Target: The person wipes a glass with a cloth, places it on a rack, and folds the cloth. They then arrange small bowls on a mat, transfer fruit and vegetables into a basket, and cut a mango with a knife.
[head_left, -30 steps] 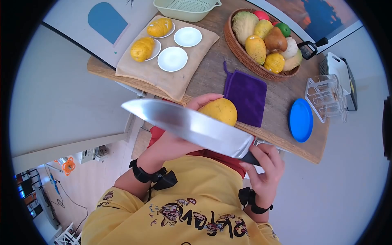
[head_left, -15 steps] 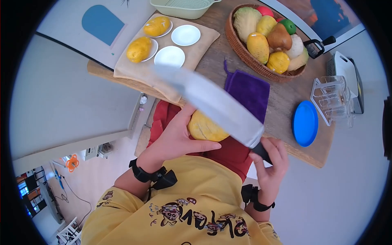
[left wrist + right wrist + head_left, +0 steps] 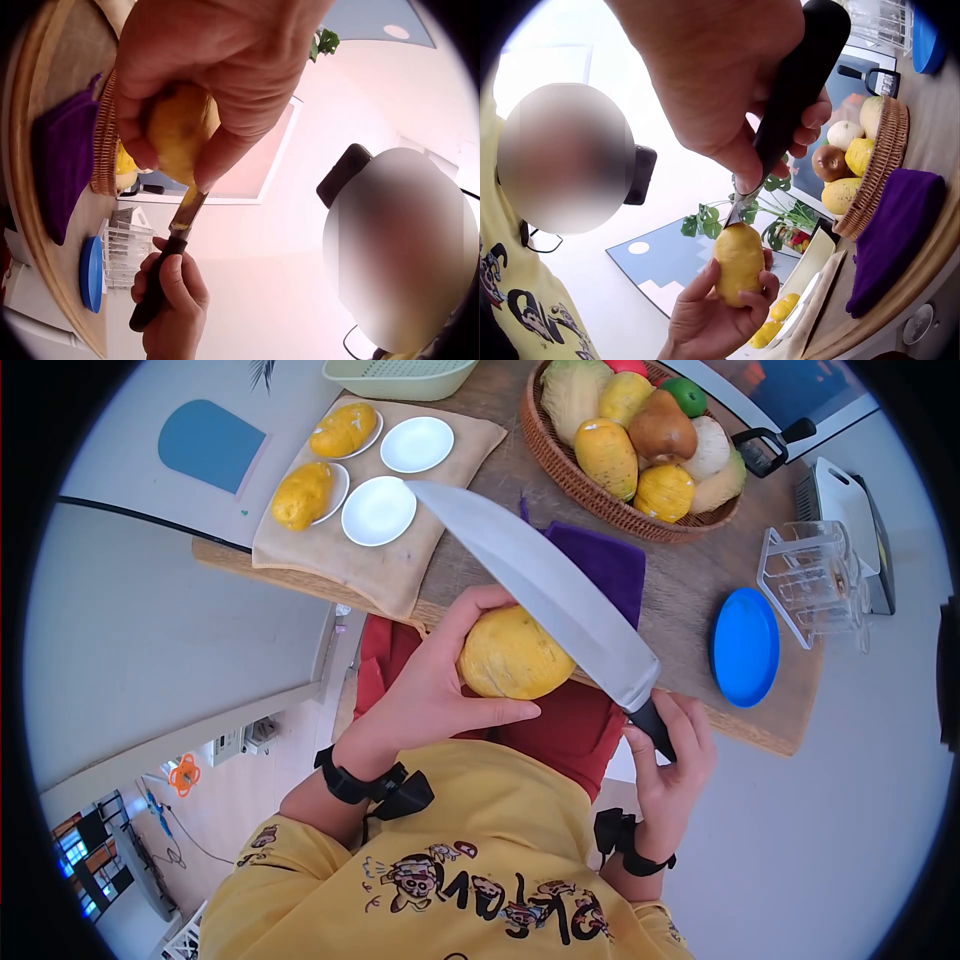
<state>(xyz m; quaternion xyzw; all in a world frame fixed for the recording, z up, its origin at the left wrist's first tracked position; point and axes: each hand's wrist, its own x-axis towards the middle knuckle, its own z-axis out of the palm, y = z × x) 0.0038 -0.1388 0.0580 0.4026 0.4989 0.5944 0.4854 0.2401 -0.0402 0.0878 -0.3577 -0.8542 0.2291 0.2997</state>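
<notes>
My left hand (image 3: pixel 420 695) holds a yellow oval fruit (image 3: pixel 505 660) that looks like a mango, thumb along its near side and fingers on its far side. My right hand (image 3: pixel 675 760) grips the black handle (image 3: pixel 652 730) of a large kitchen knife (image 3: pixel 545 585). The broad blade slants up and to the left, overlapping the fruit's right side in the head view. In the right wrist view the blade (image 3: pixel 739 210) meets the top of the fruit (image 3: pixel 739 262). Fruit and knife are held up in front of the table's near edge.
A purple pouch (image 3: pixel 610 565) lies behind the blade. A wicker basket (image 3: pixel 548 460) of fruit stands at the back, a blue plate (image 3: pixel 746 650) and glass rack (image 3: pixel 775 585) at the right. White dishes (image 3: pixel 380 512), two with yellow fruits (image 3: pixel 300 498), rest on a beige mat (image 3: pixel 330 572).
The knife's blade has swung from pointing left, across the left hand, to pointing up and left. The fruit has turned and shifted slightly left, and its near side now shows.
</notes>
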